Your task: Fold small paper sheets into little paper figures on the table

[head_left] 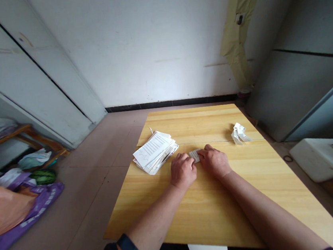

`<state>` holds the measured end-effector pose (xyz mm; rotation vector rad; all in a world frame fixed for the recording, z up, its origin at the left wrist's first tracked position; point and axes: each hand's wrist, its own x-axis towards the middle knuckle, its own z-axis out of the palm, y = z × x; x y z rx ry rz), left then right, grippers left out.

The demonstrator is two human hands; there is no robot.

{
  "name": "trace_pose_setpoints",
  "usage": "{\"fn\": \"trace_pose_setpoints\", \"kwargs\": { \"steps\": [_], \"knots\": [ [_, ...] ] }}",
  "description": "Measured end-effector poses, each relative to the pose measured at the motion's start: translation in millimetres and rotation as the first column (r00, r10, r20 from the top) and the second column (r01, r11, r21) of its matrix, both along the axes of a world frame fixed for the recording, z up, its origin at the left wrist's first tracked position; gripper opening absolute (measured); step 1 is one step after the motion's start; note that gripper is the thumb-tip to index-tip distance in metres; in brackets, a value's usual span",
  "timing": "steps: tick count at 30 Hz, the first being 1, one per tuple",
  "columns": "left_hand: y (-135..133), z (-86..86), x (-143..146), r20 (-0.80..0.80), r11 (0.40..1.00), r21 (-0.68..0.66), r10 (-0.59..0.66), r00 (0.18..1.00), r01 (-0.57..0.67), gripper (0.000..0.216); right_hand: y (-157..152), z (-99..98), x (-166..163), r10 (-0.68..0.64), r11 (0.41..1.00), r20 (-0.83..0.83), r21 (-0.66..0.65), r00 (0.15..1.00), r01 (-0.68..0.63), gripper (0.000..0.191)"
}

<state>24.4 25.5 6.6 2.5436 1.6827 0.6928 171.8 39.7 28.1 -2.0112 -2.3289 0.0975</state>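
Both of my hands rest on the wooden table (214, 224) near its middle. Between them lies a small folded piece of white paper (194, 155), pressed against the tabletop. My left hand (183, 170) has its fingers curled over the paper's left edge. My right hand (214, 161) is curled over the paper's right edge. Most of the paper is hidden under the fingers. A stack of printed sheets (154, 152) lies just left of my left hand. A folded white paper shape (239, 133) stands on the table to the far right.
Grey cabinets line the left wall (32, 84) and the right wall (307, 68). Bags (16, 206) and a watermelon (43, 176) lie on the floor at left. A white box (323, 157) sits at right, beside the table.
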Motion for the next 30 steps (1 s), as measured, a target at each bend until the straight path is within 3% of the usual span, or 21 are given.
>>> {"fn": "trace_pose_setpoints", "kwargs": {
  "steps": [9,20,30],
  "knots": [
    [-2.2,5.8,-3.9,-0.053,0.969,0.053,-0.24,0.969,0.243,0.02,2.1,1.8,4.5,0.026,1.0,-0.035,-0.008,0.999,-0.026,0.03],
    [-0.8,4.1,-15.3,-0.016,0.955,0.029,-0.294,0.956,0.294,0.022,3.1,-2.4,5.8,0.045,0.992,-0.037,0.123,0.998,-0.04,0.03],
    [-0.3,-1.3,-14.3,0.039,0.943,0.045,-0.331,0.943,0.329,0.028,20.4,-13.3,14.0,-0.113,0.961,-0.08,0.245,0.99,0.13,0.032]
  ]
}}
